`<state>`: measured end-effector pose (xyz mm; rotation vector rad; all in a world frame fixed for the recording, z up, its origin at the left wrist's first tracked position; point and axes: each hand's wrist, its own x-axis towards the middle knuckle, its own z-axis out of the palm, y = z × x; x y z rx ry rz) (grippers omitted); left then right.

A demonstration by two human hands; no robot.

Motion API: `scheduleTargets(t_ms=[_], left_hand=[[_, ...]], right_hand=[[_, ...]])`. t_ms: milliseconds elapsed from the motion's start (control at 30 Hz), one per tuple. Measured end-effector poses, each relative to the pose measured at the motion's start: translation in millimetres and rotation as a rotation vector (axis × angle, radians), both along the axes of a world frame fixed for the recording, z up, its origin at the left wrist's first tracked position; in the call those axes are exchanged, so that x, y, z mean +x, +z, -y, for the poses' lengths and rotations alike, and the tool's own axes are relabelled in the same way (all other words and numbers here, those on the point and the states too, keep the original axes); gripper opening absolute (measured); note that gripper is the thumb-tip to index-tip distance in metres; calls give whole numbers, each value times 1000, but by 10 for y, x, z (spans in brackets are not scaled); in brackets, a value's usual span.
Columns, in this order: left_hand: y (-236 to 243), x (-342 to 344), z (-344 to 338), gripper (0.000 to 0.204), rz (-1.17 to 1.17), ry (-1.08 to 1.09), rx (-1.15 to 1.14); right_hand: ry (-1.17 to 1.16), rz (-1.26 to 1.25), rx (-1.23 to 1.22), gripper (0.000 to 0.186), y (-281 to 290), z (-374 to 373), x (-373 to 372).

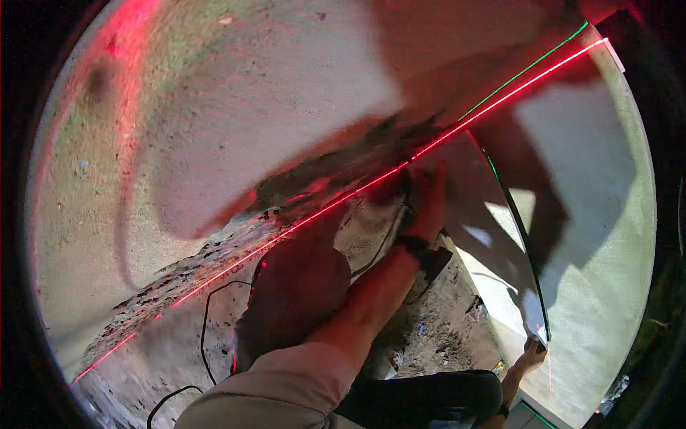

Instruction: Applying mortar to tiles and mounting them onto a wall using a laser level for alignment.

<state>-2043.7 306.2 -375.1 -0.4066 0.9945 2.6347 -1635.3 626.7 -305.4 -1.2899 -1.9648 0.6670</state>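
My left hand [427,194] reaches up from a beige sleeve, with a dark band at the wrist. Its fingers rest against the upper left edge of a pale panel [500,236], beside a dark rough gap [343,161] in the wall. Whether it grips anything is hidden by shadow. My right hand [532,352] comes in at the lower right and holds the panel's lower corner. A red laser line [286,230] runs diagonally across the wall and over my left hand. My dark-trousered knee [293,293] is below the left arm.
A rough plastered wall [236,100] fills the upper left. Rubble and grit [443,329] cover the ground by my knee. A thin black cable [206,322] loops across the floor at the lower left. A green laser line [529,68] runs beside the red one at the upper right.
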Motion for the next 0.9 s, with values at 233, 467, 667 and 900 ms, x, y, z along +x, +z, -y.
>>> scheduleTargets(t_ms=[233,467,667,900], left_hand=[[-64,16,-10,71,20,-3,6],[-71,16,-19,74,26,-9,10],[-91,10,-20,76,29,-15,13],[-108,6,-22,80,28,-25,17]], right_hand=[[32,140,15,36,-66,-195,149],[74,-40,-18,34,-141,-173,159],[72,-56,-8,34,-178,-150,144],[44,-85,-38,39,-184,-65,81]])
